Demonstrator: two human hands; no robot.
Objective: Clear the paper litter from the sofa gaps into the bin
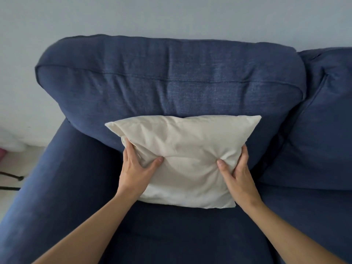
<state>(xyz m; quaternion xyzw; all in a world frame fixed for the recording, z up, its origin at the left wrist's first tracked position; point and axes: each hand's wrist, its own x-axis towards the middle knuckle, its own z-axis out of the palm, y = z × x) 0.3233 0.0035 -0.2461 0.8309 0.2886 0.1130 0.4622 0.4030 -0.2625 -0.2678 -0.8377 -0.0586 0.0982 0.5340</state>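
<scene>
Seen from the head camera, the cream cushion (182, 161) at centre frame is grasped at both sides: the left hand (136, 168) and right hand (238, 168) each keep a clenched grip, thumbs pressed into its front. It leans against the blue sofa (171, 79) back. No paper litter or bin is visible. The step is judged as clearing the cushion away; next, lifting it aside should expose the gaps.

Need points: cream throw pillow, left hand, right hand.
cream fabric throw pillow (182, 141): head view, upper middle of its front face.
left hand (136, 168): head view, back of the hand.
right hand (238, 173): head view, back of the hand.
</scene>
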